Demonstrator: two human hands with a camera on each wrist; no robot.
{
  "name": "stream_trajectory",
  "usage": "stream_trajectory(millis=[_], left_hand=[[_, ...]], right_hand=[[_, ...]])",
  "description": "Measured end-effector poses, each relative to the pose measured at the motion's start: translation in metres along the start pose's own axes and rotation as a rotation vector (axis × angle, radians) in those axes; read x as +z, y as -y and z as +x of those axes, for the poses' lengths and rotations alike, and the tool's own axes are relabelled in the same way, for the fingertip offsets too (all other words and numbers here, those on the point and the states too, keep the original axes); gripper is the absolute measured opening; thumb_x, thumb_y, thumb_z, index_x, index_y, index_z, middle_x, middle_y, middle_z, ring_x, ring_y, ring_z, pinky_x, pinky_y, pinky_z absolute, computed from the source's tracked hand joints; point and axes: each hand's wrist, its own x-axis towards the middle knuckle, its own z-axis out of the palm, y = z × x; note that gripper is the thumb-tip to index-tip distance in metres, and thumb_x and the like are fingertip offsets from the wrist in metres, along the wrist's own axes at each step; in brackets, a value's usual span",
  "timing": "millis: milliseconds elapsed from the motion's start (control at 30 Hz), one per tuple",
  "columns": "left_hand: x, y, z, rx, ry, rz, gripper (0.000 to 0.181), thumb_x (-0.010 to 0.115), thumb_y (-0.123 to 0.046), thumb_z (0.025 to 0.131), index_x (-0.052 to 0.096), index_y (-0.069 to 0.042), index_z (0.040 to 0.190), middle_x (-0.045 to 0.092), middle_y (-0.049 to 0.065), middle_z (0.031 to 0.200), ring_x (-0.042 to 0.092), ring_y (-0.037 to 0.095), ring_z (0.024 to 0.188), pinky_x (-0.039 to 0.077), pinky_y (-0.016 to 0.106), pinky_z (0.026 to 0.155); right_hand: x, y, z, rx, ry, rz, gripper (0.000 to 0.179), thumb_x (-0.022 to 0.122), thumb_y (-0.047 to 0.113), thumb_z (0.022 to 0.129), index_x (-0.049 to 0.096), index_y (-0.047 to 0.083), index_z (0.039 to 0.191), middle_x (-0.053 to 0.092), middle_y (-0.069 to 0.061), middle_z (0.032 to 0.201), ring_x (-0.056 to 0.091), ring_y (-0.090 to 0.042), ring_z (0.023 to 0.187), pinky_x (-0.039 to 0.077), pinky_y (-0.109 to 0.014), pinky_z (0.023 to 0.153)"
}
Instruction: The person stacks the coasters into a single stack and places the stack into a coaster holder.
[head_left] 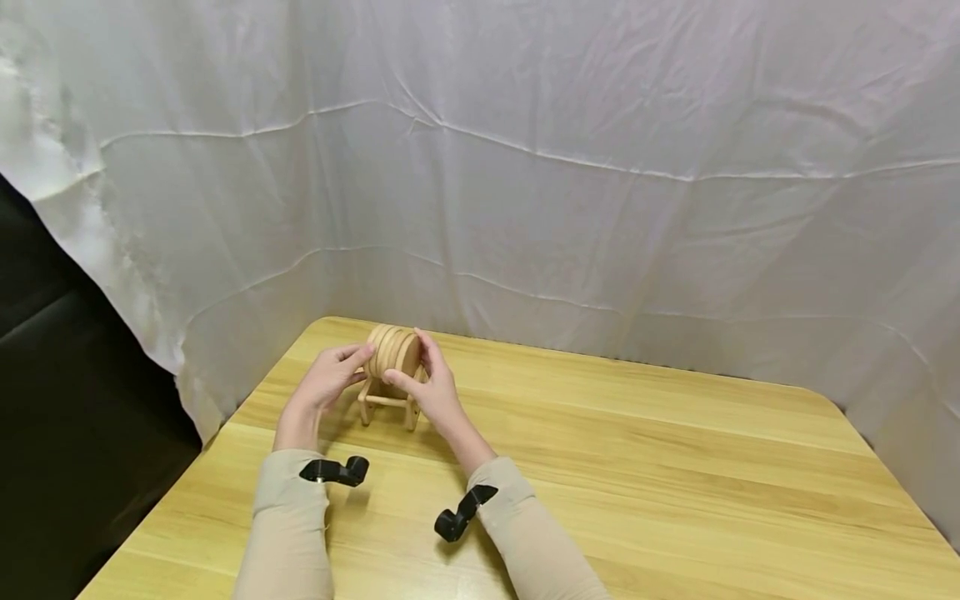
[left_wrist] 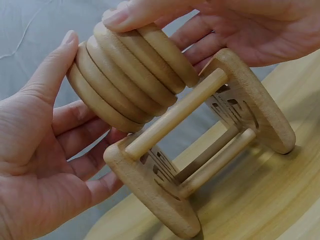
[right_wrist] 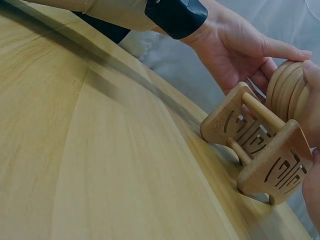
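A row of round wooden coasters (head_left: 390, 348) stands on edge between my two hands, over a small wooden rack (head_left: 386, 401). My left hand (head_left: 327, 379) grips one end of the row, thumb along the upper edge and fingers beneath. At the other end my right hand (head_left: 437, 387) holds the row, its thumb lying across the coasters' rims. In the left wrist view the coasters (left_wrist: 120, 70) sit right at the rack's upper rod (left_wrist: 175, 116). The right wrist view shows the rack's cut-out side panel (right_wrist: 275, 165), with its feet on the table.
The wooden table (head_left: 637, 467) stretches away to the right and toward the front. Behind it hangs a pale curtain (head_left: 570, 233). A dark surface (head_left: 75, 417) lies beyond the left edge. Each sleeve carries a black wrist camera (head_left: 337, 472).
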Motion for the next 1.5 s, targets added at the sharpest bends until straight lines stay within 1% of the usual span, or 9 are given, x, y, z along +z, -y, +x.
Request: stream_trajectory(millis=[100, 200, 400, 600, 867, 1000, 1133, 1333, 1500], left_hand=[[-0.002, 0.000, 0.000, 0.018, 0.003, 0.011, 0.056, 0.054, -0.032, 0.100, 0.051, 0.014, 0.132, 0.065, -0.009, 0.106, 0.060, -0.005, 0.097, 0.049, 0.035, 0.103], [-0.002, 0.000, 0.000, 0.024, 0.001, 0.026, 0.053, 0.057, -0.031, 0.099, 0.055, 0.013, 0.128, 0.064, -0.014, 0.099, 0.062, -0.003, 0.095, 0.053, 0.027, 0.095], [-0.002, -0.003, 0.000, 0.011, -0.013, 0.062, 0.054, 0.062, -0.035, 0.095, 0.058, 0.010, 0.125, 0.064, -0.008, 0.102, 0.063, 0.001, 0.092, 0.055, 0.020, 0.086], [-0.002, -0.004, 0.000, -0.002, -0.013, 0.059, 0.054, 0.063, -0.035, 0.095, 0.058, 0.009, 0.125, 0.065, -0.007, 0.103, 0.063, 0.000, 0.092, 0.055, 0.021, 0.086], [0.000, -0.002, 0.001, 0.002, 0.025, 0.039, 0.047, 0.063, -0.032, 0.095, 0.060, 0.009, 0.118, 0.067, -0.010, 0.089, 0.064, 0.003, 0.085, 0.056, 0.022, 0.082], [0.000, -0.001, -0.001, -0.004, 0.005, 0.031, 0.049, 0.064, -0.030, 0.095, 0.059, 0.010, 0.122, 0.068, -0.010, 0.089, 0.065, 0.004, 0.085, 0.057, 0.023, 0.081], [-0.001, -0.002, -0.002, -0.013, -0.001, 0.036, 0.052, 0.065, -0.031, 0.094, 0.057, 0.010, 0.124, 0.067, -0.008, 0.094, 0.065, 0.005, 0.087, 0.057, 0.026, 0.083], [0.001, -0.010, -0.006, -0.021, -0.005, 0.045, 0.051, 0.068, -0.029, 0.092, 0.057, 0.008, 0.124, 0.065, -0.005, 0.099, 0.064, 0.005, 0.091, 0.056, 0.034, 0.090], [-0.008, -0.007, -0.008, 0.003, 0.047, 0.052, 0.050, 0.063, -0.028, 0.095, 0.055, 0.009, 0.127, 0.065, -0.001, 0.108, 0.064, 0.003, 0.096, 0.055, 0.033, 0.094]], right_hand=[[-0.002, 0.001, 0.000, 0.012, 0.028, 0.007, 0.080, 0.073, 0.021, 0.088, 0.028, 0.015, 0.154, 0.041, -0.009, 0.153, 0.037, -0.022, 0.144, 0.027, -0.041, 0.121], [-0.005, 0.007, -0.001, 0.031, 0.055, 0.014, 0.079, 0.071, 0.018, 0.089, 0.026, 0.014, 0.154, 0.037, -0.011, 0.156, 0.034, -0.025, 0.146, 0.026, -0.041, 0.122], [-0.011, 0.030, -0.008, 0.064, 0.099, 0.024, 0.076, 0.069, 0.018, 0.091, 0.027, 0.015, 0.154, 0.034, -0.014, 0.157, 0.033, -0.028, 0.146, 0.025, -0.041, 0.122], [-0.013, 0.032, -0.008, 0.078, 0.134, 0.043, 0.076, 0.068, 0.018, 0.092, 0.026, 0.016, 0.155, 0.035, -0.013, 0.157, 0.033, -0.027, 0.146, 0.025, -0.041, 0.122], [-0.012, 0.030, -0.005, 0.053, 0.145, 0.094, 0.074, 0.066, 0.012, 0.093, 0.025, 0.011, 0.155, 0.036, -0.016, 0.155, 0.034, -0.027, 0.145, 0.030, -0.042, 0.119], [-0.010, 0.030, -0.005, 0.039, 0.166, 0.084, 0.074, 0.065, 0.010, 0.093, 0.024, 0.007, 0.154, 0.034, -0.018, 0.155, 0.032, -0.028, 0.146, 0.028, -0.042, 0.120], [-0.010, 0.030, -0.005, 0.039, 0.174, 0.095, 0.072, 0.064, 0.010, 0.093, 0.024, 0.008, 0.154, 0.032, -0.018, 0.156, 0.029, -0.028, 0.147, 0.024, -0.043, 0.122], [-0.011, 0.029, -0.004, 0.011, 0.178, 0.116, 0.071, 0.060, 0.006, 0.094, 0.020, 0.003, 0.153, 0.036, -0.022, 0.151, 0.035, -0.033, 0.142, 0.020, -0.045, 0.123], [-0.008, 0.028, -0.002, 0.015, 0.183, 0.137, 0.071, 0.059, 0.005, 0.094, 0.020, 0.003, 0.153, 0.033, -0.022, 0.153, 0.032, -0.033, 0.144, 0.016, -0.044, 0.124]])
